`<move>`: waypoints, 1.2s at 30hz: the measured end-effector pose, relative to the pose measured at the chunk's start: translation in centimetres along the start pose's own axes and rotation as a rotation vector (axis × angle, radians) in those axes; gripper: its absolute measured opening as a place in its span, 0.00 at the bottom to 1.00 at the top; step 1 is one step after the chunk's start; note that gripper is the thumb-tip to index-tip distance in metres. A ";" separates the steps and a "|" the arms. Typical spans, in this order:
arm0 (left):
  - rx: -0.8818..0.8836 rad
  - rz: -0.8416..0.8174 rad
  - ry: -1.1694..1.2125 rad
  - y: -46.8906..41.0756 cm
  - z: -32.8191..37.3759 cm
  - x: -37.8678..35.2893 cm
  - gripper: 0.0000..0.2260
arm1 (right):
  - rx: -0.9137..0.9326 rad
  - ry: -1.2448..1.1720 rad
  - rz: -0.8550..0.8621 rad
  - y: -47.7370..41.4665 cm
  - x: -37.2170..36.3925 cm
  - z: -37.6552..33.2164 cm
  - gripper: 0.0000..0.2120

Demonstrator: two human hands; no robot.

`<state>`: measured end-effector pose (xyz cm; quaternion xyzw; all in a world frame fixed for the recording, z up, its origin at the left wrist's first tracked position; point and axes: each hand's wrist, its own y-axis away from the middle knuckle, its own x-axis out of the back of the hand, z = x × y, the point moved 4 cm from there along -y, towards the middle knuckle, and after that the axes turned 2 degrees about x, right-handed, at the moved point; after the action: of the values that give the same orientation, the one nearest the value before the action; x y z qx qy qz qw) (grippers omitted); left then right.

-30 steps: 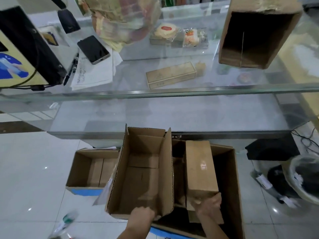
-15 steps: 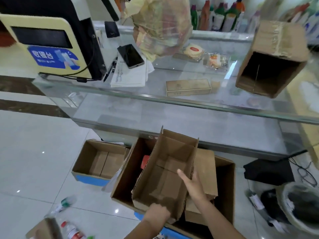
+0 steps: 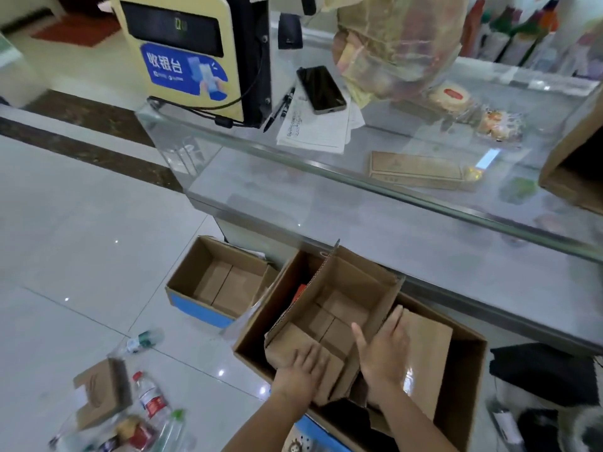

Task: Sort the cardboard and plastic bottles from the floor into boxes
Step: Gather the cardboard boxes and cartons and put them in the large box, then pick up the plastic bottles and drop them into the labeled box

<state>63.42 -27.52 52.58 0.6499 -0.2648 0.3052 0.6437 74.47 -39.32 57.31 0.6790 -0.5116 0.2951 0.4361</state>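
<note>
I see both hands pressing an open cardboard carton (image 3: 339, 308) down inside the large box (image 3: 463, 386): left hand (image 3: 301, 373) flat on its near flap, right hand (image 3: 383, 353) spread against its side. Plastic bottles (image 3: 150, 396) lie on the floor (image 3: 65, 223).

Two bare forearms, left hand (image 3: 305, 370), right hand (image 3: 385, 357), no sleeves, no rings

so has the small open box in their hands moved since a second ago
Yes. The small open box, which stood tall above the rim of the big box, has tipped over and sunk down into it, with the left hand and right hand pressing on it.
</note>
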 end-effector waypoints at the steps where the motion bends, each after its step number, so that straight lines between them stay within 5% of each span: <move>1: 0.043 0.061 0.052 0.5 -0.6 1.1 0.33 | 0.134 0.129 0.049 0.1 0.7 -0.9 0.43; 9: 0.410 0.452 0.197 10.5 -7.9 4.4 0.29 | 0.745 0.455 -0.098 4.8 -0.6 -9.9 0.40; 13: 0.714 0.590 0.290 19.2 -12.0 -1.3 0.33 | 1.038 0.481 -0.175 11.0 -4.3 -16.1 0.36; 17: 0.939 0.546 0.424 27.3 -15.0 -9.3 0.38 | 1.273 0.483 -0.182 18.2 -8.0 -20.9 0.36; 28: 1.308 0.682 0.685 42.2 -19.9 -29.6 0.32 | 1.556 0.678 -0.407 34.9 -24.5 -28.2 0.40; 36: 1.451 0.732 0.754 37.7 -24.3 -47.8 0.30 | 1.649 0.830 -0.536 36.4 -43.4 -28.0 0.39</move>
<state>2.03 -6.79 42.42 0.6284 0.0316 0.7770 -0.0188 27.92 1.13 43.61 0.7080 0.2244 0.6693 0.0208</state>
